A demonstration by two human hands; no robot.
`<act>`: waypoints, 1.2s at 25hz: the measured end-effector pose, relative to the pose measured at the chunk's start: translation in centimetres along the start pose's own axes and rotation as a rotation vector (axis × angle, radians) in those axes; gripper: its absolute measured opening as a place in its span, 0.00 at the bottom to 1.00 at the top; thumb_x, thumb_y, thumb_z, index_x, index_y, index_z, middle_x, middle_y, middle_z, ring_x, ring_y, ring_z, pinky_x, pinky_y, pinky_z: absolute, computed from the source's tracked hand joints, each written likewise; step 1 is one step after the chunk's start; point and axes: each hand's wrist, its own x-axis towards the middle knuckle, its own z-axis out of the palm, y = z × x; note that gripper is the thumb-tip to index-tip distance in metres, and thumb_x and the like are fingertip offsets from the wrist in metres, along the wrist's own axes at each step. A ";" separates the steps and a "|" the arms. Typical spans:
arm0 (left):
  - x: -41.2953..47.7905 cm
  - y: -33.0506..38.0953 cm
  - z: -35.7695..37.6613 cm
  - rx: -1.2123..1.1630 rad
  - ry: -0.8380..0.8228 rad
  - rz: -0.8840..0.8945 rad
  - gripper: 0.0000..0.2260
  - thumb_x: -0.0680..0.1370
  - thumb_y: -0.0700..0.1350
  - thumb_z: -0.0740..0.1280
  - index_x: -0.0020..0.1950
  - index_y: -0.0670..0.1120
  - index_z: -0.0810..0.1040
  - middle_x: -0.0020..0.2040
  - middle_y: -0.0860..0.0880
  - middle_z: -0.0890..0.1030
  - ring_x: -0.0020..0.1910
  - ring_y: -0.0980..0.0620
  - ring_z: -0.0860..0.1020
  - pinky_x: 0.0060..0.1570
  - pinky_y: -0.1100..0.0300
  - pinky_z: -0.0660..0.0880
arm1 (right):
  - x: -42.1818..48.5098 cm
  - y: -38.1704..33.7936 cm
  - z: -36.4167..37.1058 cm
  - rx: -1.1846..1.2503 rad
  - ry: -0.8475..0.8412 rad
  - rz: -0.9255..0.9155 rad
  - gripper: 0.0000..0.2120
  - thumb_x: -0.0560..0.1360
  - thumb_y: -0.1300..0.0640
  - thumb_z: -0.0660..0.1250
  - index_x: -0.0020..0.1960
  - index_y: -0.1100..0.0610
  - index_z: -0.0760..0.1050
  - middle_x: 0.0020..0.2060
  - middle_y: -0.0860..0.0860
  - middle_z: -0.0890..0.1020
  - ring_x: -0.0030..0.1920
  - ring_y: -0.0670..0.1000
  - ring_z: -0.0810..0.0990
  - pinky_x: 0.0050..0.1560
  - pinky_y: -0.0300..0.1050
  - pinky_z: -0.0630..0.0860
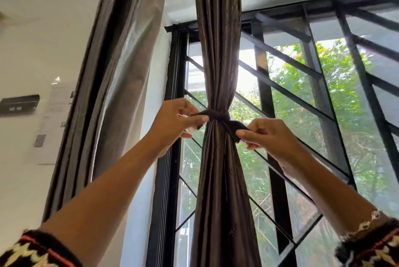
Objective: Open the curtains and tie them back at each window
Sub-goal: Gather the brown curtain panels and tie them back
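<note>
Pinching the left end of a dark brown fabric tie band (218,116) with the left hand (174,120). Pinching the right end, slightly lower, with the right hand (267,135). Wrapped tight around a gathered, shiny brown pleated curtain (218,51), hanging just in front of the black metal window grille (323,77).
</note>
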 end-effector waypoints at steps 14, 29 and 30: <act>10.8 3.7 1.3 -0.170 -0.159 0.124 0.30 0.71 0.45 0.72 0.69 0.49 0.62 0.55 0.56 0.76 0.50 0.61 0.77 0.38 0.70 0.75 | 16.7 -8.4 1.5 0.028 0.195 -0.095 0.31 0.72 0.37 0.64 0.59 0.64 0.73 0.53 0.60 0.81 0.53 0.58 0.80 0.58 0.56 0.75; 14.2 10.2 15.4 -0.070 0.007 0.341 0.30 0.72 0.37 0.65 0.72 0.44 0.60 0.65 0.38 0.70 0.64 0.38 0.71 0.62 0.45 0.69 | 22.3 -12.3 -8.2 -0.877 0.554 -0.210 0.15 0.76 0.63 0.56 0.60 0.67 0.71 0.59 0.64 0.75 0.60 0.64 0.73 0.57 0.51 0.71; 14.4 11.4 16.8 -0.089 -0.006 0.335 0.32 0.69 0.39 0.65 0.72 0.44 0.60 0.66 0.38 0.69 0.65 0.38 0.70 0.64 0.46 0.68 | 22.4 -12.7 -10.1 -0.886 0.562 -0.219 0.15 0.76 0.63 0.56 0.60 0.67 0.71 0.59 0.64 0.75 0.60 0.64 0.73 0.57 0.51 0.70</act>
